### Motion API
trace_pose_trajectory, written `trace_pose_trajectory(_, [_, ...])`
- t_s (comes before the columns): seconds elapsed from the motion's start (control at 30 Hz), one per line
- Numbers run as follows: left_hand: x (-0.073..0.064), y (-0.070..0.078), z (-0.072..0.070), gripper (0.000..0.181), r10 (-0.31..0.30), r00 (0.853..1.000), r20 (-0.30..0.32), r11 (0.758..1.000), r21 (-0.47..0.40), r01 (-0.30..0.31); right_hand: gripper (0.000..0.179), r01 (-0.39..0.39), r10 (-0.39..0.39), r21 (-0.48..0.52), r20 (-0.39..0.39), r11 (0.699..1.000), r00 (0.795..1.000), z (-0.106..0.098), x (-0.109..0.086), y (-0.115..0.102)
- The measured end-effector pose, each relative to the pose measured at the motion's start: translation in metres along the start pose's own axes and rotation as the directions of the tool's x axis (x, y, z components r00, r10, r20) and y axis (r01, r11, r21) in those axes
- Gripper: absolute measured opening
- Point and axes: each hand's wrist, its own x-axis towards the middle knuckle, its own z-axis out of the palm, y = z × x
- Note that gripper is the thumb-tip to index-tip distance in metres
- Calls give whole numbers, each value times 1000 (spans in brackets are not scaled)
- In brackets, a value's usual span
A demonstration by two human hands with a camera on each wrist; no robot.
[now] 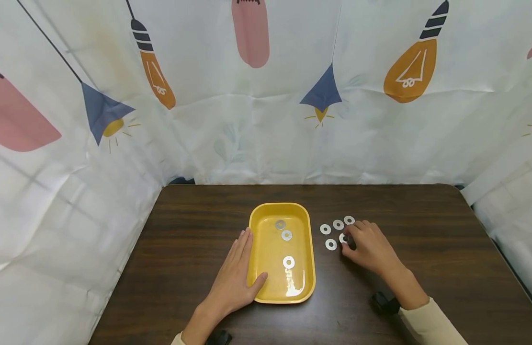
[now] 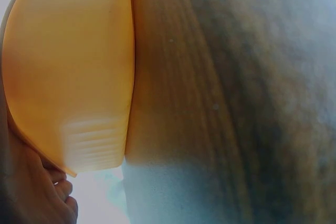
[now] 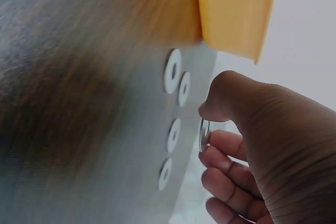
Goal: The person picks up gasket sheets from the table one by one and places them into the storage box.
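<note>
My right hand (image 1: 372, 248) pinches a flat metal washer (image 3: 204, 135) between thumb and fingertips, just right of the tray. The washer is tilted up on edge in the right wrist view. Several more washers (image 1: 331, 245) lie flat on the table between that hand and the yellow tray (image 1: 311, 268). Inside the tray are 3 washers, one (image 1: 288, 262) toward the near end and two toward the far end. Along the tray's left rim rests my left hand (image 1: 232, 277), fingers straight and thumb reaching over the edge.
The dark wood-grain table (image 1: 197, 225) carries the tray near its middle. A white curtain (image 1: 257, 139) with printed lamps hangs behind the far edge and down the left side. A black wrist device (image 1: 384, 303) sits at my right wrist.
</note>
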Motion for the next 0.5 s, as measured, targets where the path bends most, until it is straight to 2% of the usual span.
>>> trace_pose_trajectory(0.5, [0,-1,1,101,3,1000,-6,1000,0,-3,22,63,-64,-17,-29,998,998,-16,13,-13])
